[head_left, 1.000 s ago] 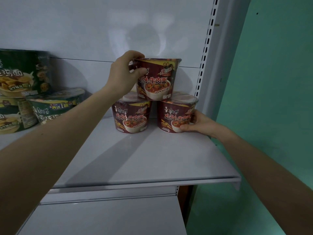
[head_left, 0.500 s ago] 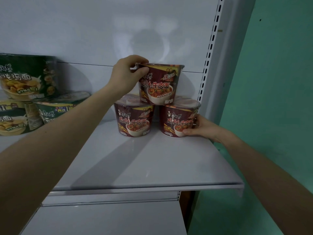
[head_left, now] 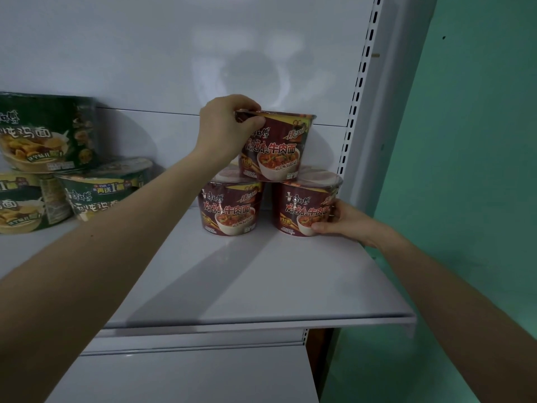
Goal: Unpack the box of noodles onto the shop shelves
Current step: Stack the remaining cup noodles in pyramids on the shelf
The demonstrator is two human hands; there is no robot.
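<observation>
Three dark red noodle bowls form a small pyramid at the back right of the white shelf (head_left: 261, 286). The top red bowl (head_left: 279, 146) rests on the lower left red bowl (head_left: 229, 210) and the lower right red bowl (head_left: 305, 210). My left hand (head_left: 226, 123) grips the top bowl's left rim, fingers over the lid and thumb on its side. At the lower right bowl, my right hand (head_left: 345, 222) holds its right side, thumb along the bottom front. The box of noodles is out of view.
Several green noodle bowls (head_left: 46, 135) are stacked at the left of the same shelf. A slotted white upright (head_left: 360, 91) borders the shelf on the right, beside a green wall (head_left: 479, 141). A lower shelf (head_left: 189, 373) shows below.
The bowls and both hands sit slightly lower in the view as my head tilts up. My left thumb has shifted a little on the top bowl; both grips stay.
</observation>
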